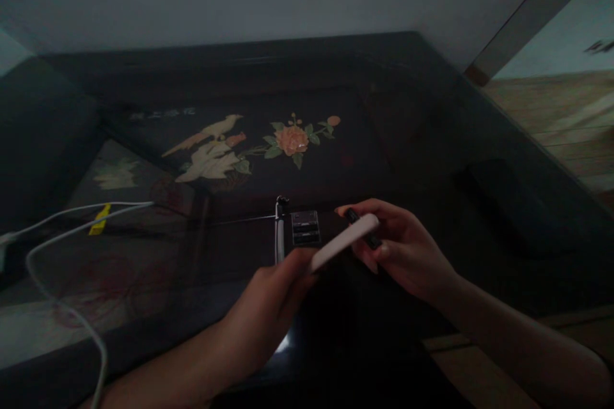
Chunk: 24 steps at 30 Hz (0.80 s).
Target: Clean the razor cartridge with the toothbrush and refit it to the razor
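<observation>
A dim view down onto a dark lacquered desk [336,160] inlaid with a pale bird and an orange flower. Near the middle, a person's two hands meet just above it. The left hand [268,313] pinches the near end of a slim white bar-shaped device [343,241], its grip closed on that end. The right hand [407,252] holds a small dark piece [367,236], apparently a battery, in a narrow fingertip grip, touching the far end of the white device. Just beyond the hands, flat on the desk, lies an open battery compartment [306,228] with what look like two cells still seated in it. Beside it, to the left, is a thin pale strip [279,239], possibly its cover.

Judging from this, the compartment is already opened and one cell seems to be out; the rest remain inside.

At the left edge, a white cable [62,307] loops across the desk.
</observation>
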Each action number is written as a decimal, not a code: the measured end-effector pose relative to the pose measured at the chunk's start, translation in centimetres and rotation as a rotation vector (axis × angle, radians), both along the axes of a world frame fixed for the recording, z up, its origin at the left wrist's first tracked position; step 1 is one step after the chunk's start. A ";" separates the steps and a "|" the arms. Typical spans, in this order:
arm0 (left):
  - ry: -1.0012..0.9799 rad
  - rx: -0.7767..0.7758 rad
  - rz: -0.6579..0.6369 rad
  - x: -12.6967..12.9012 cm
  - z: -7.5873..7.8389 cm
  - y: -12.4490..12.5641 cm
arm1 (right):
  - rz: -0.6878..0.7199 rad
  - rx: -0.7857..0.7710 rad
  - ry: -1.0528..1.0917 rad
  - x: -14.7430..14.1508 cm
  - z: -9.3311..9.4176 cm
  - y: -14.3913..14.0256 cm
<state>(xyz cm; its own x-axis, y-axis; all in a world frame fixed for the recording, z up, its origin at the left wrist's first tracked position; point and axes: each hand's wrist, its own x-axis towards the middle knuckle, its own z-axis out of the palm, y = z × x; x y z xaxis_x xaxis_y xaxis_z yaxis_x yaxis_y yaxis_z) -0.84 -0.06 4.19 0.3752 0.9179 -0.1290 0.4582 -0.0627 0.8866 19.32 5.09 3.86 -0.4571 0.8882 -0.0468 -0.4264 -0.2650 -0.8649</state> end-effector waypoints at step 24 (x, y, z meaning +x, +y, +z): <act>0.007 0.010 -0.009 -0.2 -0.1 0.2 | 0.022 0.014 0.021 0.0 0.1 0.0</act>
<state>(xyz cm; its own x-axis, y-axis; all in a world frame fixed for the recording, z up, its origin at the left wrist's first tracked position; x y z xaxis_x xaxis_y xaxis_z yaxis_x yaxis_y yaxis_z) -1.02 0.11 4.08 0.3827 0.9157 -0.1228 0.4640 -0.0756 0.8826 19.32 5.07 3.97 -0.4769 0.8786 -0.0243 -0.4391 -0.2621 -0.8594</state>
